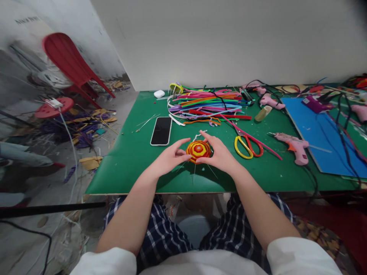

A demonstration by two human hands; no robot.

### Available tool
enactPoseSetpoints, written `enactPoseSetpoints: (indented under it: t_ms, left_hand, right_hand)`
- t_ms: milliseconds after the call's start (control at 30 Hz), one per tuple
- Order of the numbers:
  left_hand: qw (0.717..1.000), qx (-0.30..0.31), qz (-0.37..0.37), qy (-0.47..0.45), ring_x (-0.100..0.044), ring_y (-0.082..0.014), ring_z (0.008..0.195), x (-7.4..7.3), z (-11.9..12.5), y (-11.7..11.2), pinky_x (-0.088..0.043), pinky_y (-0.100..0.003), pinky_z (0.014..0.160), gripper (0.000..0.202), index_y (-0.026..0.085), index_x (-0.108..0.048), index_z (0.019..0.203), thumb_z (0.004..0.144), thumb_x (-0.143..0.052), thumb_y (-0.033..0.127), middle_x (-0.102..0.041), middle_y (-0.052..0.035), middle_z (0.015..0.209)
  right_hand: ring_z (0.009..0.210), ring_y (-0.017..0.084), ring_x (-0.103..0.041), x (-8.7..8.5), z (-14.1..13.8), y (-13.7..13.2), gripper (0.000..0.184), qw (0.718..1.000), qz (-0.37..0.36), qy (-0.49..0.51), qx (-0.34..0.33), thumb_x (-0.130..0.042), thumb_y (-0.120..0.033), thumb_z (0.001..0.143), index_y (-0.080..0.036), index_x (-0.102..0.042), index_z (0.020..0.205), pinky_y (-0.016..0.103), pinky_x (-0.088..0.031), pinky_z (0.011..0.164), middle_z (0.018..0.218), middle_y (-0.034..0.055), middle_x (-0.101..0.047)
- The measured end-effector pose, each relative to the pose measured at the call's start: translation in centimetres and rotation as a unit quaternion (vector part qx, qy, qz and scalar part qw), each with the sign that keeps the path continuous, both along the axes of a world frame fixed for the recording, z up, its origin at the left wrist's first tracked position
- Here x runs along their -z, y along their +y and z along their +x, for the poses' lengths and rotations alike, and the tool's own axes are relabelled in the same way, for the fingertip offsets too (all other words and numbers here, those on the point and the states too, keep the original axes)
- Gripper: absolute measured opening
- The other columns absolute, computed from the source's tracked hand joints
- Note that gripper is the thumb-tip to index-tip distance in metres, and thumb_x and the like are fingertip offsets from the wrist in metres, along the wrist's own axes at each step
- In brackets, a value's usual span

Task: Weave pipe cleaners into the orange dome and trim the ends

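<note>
Between my two hands is a small round piece coiled in red, orange and yellow rings (pixel 198 149), with thin wires sticking out toward me and a pale twisted strand at its far side. My left hand (pixel 173 156) grips its left edge with thumb and fingers. From the other side, my right hand (pixel 216 152) pinches the right edge, thumb near and index finger at the back. The piece's underside is hidden. A phone (pixel 161 131) lies left of it, and scissors (pixel 243 145) with yellow and red handles lie to the right.
Behind my hands lies a heap of colourful pipe cleaners (pixel 212 103). A pink glue gun (pixel 295 146) with a cord rests at right, beside a blue board (pixel 323 133). A white case (pixel 159 94) sits at the back left. A red chair (pixel 71 61) stands beyond the table (pixel 120 168).
</note>
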State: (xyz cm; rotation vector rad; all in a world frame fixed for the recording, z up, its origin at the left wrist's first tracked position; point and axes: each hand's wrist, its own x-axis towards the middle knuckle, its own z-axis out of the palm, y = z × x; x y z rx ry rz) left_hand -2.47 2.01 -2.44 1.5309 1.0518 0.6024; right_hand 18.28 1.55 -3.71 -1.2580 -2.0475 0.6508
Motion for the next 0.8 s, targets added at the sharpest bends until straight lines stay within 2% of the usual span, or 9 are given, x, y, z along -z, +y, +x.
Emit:
enactPoseSetpoints:
  t_ms: [133,233,333,433,533,600,633,733,800]
  left_hand:
    - [0.992,-0.003,-0.030,-0.120,-0.061,-0.0147,0.072,0.0,0.9,-0.1,-0.048,-0.032,0.071,0.061,0.021,-0.030,0.130,0.075,-0.057,0.027,-0.062,-0.0039,0.085]
    - [0.989,-0.006,-0.027,-0.148,-0.059,-0.0131,0.068,-0.4,0.6,-0.2,-0.048,-0.030,0.067,0.062,0.022,-0.031,0.129,0.074,-0.058,0.025,-0.061,-0.0022,0.082]
    - [0.989,-0.001,-0.026,-0.148,-0.058,-0.0121,0.066,-1.1,-0.4,-0.1,-0.048,-0.026,0.062,0.060,0.022,-0.035,0.128,0.073,-0.059,0.025,-0.061,-0.0023,0.082]
    - [0.985,-0.048,0.007,-0.163,-0.057,-0.0110,0.065,-1.9,-1.9,0.1,-0.047,-0.023,0.058,0.057,0.022,-0.038,0.126,0.073,-0.060,0.025,-0.061,-0.0026,0.082]
    - [0.975,-0.119,0.053,-0.179,-0.056,-0.0110,0.064,-2.5,-3.6,0.6,-0.046,-0.021,0.054,0.058,0.023,-0.037,0.127,0.073,-0.059,0.025,-0.061,-0.0025,0.082]
    - [0.970,-0.146,0.076,-0.177,-0.056,-0.0111,0.064,-2.6,-4.4,0.9,-0.045,-0.021,0.052,0.057,0.025,-0.037,0.127,0.074,-0.059,0.026,-0.062,-0.0021,0.082]
    - [0.969,-0.153,0.083,-0.175,-0.056,-0.0111,0.063,-2.5,-4.6,1.0,-0.045,-0.021,0.052,0.057,0.025,-0.037,0.127,0.074,-0.058,0.026,-0.062,-0.0018,0.082]
    - [0.972,-0.136,0.084,-0.169,-0.056,-0.0117,0.063,-2.3,-4.4,1.0,-0.044,-0.021,0.052,0.058,0.025,-0.037,0.127,0.073,-0.059,0.028,-0.062,-0.0016,0.080]
    - [0.981,-0.090,0.059,-0.159,-0.057,-0.0130,0.068,-2.1,-3.9,0.9,-0.045,-0.022,0.056,0.058,0.023,-0.038,0.126,0.072,-0.060,0.028,-0.062,-0.0022,0.081]
  right_hand:
    - [0.101,0.024,-0.048,-0.1,0.0,0.0,0.086,0.999,0.008,0.039,-0.008,-0.068,-0.046,0.059,-0.030,-0.027,0.133,0.043,-0.036,0.090,0.106,0.0061,-0.051]
    - [0.096,0.021,-0.051,-0.3,0.3,-0.2,0.078,0.996,-0.020,0.084,-0.022,-0.065,-0.043,0.064,-0.030,-0.029,0.132,0.041,-0.038,0.089,0.107,0.0051,-0.052]
    - [0.091,0.017,-0.054,-0.4,1.1,-0.1,0.062,0.989,-0.056,0.133,-0.028,-0.056,-0.039,0.075,-0.030,-0.031,0.130,0.036,-0.041,0.087,0.103,0.0034,-0.055]
    - [0.092,0.016,-0.055,0.0,2.1,0.8,0.040,0.988,-0.039,0.148,0.020,-0.045,-0.037,0.082,-0.026,-0.044,0.120,0.035,-0.042,0.085,0.099,0.0037,-0.058]
    - [0.096,0.018,-0.054,1.0,2.4,1.9,0.028,0.993,0.027,0.086,0.072,-0.044,-0.035,0.082,-0.023,-0.057,0.104,0.037,-0.040,0.088,0.101,0.0054,-0.060]
    - [0.102,0.019,-0.051,1.8,1.7,2.4,0.025,0.997,0.058,0.013,0.049,-0.045,-0.035,0.082,-0.022,-0.060,0.098,0.038,-0.037,0.091,0.104,0.0066,-0.060]
    - [0.105,0.019,-0.049,2.2,1.2,2.5,0.026,0.998,0.063,-0.024,0.014,-0.046,-0.036,0.081,-0.022,-0.061,0.097,0.038,-0.036,0.092,0.107,0.0072,-0.059]
    - [0.114,0.021,-0.043,3.2,-0.5,2.5,0.032,0.985,0.065,-0.128,-0.098,-0.048,-0.043,0.080,-0.023,-0.060,0.101,0.042,-0.031,0.098,0.119,0.0069,-0.054]
    - [0.119,0.026,-0.039,3.8,-1.2,2.5,0.040,0.981,0.060,-0.176,-0.061,-0.047,-0.046,0.079,-0.024,-0.055,0.111,0.051,-0.025,0.099,0.127,0.0085,-0.048]
